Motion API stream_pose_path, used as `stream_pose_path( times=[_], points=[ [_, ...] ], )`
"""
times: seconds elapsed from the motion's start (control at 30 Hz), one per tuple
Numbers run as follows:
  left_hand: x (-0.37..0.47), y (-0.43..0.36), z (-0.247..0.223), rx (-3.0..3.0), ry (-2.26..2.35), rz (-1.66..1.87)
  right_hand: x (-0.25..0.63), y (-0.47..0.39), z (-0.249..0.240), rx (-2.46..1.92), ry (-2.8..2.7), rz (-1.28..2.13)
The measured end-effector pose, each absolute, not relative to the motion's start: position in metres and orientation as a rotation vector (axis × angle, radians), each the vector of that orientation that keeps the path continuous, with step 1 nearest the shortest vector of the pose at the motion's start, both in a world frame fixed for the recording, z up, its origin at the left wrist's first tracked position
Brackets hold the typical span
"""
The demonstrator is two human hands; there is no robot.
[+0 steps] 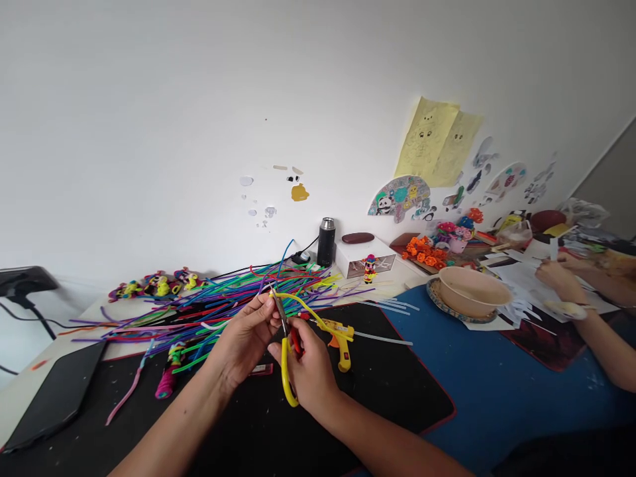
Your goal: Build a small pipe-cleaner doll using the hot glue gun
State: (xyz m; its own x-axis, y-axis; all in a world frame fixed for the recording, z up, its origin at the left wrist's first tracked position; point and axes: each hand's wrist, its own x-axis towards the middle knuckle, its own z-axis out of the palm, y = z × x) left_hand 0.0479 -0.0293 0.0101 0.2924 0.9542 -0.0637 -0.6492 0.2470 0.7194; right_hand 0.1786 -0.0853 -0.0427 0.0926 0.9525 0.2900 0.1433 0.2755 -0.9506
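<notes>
My left hand [251, 338] pinches one end of a fuzzy yellow pipe cleaner [303, 305] between thumb and fingers. The rest of that strand arches off to the right, above a yellow hot glue gun [342, 334] lying on the black mat. Wrapped in my right hand [314, 374] are scissors [285, 377] with yellow and red handles. Their blades point up and meet the yellow strand close to my left fingertips; whether they cut into it I cannot tell. A small pink and green pipe-cleaner figure [171, 371] lies left of my left hand.
Many coloured pipe cleaners [199, 305] spread behind my hands. Farther back stand a black thermos [326, 244], a white box [358, 255] and a small figure [370, 269]. To the right are a pink basin [472, 291] and a co-worker's hands [559, 278] over white paper.
</notes>
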Motion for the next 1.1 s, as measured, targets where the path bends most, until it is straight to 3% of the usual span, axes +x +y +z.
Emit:
stream_pose_path(
  times=[1.1],
  points=[
    [0.048, -0.024, 0.001, 0.640, 0.634, 1.126, 0.186, -0.077, -0.056, -1.157, -1.402, 0.853]
  ],
)
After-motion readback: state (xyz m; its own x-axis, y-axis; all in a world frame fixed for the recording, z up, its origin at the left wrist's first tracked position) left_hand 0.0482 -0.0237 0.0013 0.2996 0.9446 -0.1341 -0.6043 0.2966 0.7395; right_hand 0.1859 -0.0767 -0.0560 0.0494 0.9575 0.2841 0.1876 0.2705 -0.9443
